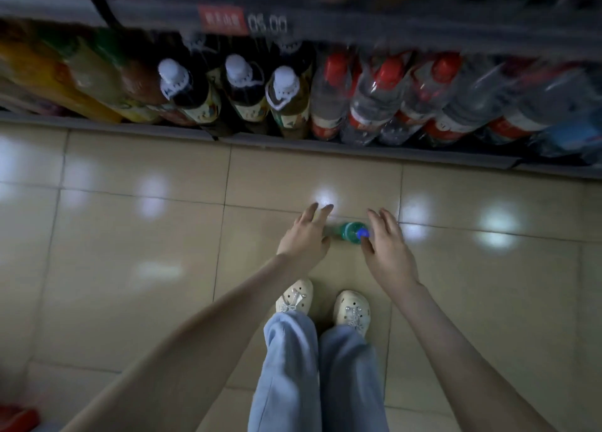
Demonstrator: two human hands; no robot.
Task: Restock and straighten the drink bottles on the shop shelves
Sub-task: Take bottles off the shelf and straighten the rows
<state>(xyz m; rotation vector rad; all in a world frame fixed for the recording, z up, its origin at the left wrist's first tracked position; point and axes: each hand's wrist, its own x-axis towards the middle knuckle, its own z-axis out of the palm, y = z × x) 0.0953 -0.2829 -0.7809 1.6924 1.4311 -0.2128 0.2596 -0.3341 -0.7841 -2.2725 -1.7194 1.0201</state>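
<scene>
One green bottle (348,231) lay on the tiled floor (130,236) between both hands, long axis left-to-right, blue cap (363,234) toward the nearer right hand (387,249). Left hand (304,236) was just beside its base. Both were spread, holding nothing.

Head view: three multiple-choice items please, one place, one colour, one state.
1. Where is the green bottle? A on the floor, between left hand and right hand; B on a shelf; C in a basket.
2. Its cap colour? A red; B blue; C white.
3. The left hand is: A clenched; B open; C gripping a bottle.
Answers: 1 A, tiles show around it, a hand on each side. 2 B, cap is blue. 3 B, fingers straight, holding nothing.
</scene>
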